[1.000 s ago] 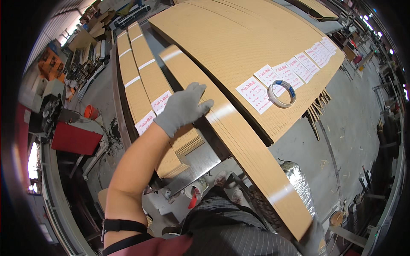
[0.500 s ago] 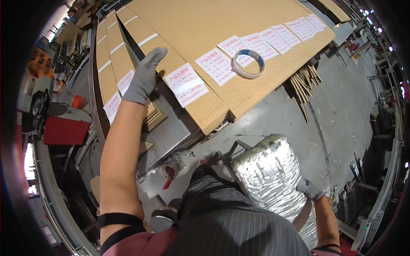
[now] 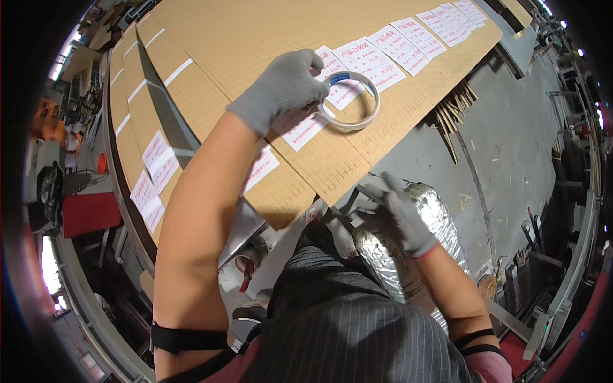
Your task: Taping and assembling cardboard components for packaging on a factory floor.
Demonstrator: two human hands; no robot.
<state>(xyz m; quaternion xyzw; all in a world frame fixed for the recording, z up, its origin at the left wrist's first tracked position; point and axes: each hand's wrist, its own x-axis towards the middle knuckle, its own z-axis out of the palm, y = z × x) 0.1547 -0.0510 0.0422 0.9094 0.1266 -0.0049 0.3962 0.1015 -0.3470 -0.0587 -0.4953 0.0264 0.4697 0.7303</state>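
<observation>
We see the gray-gloved left hand (image 3: 281,89) at the roll of clear tape (image 3: 353,126) near the front of the large stack of tan boards (image 3: 396,112). Half a second ago that roll lay untouched on the labels while the hand was over the gap between the narrow boards. Now its grip is closed on the roll's left rim; we cannot tell whether the roll is fully clear of the stack. A second ago a narrow bundle slanted across the front toward the right hand (image 3: 402,220); nothing crosses there now. We judge that attention has passed from the boards to the tape. The right hand, slightly blurred, has come up above the foil-wrapped bundle (image 3: 440,217), fingers spread, its grip apparently empty.

We count no brand anywhere. The white paper labels (image 3: 396,51) run in an overlapping row along the large stack, each with a larger heading and smaller lines in red or pink print; some blanks seem filled in by hand. Another label (image 3: 262,167) shows partly behind the left forearm, and two more labels (image 3: 159,159) sit on the narrow bundles (image 3: 137,137), which carry white bands (image 3: 177,72). The roll's blue inner patch (image 3: 339,78) bears marks too small to read.
</observation>
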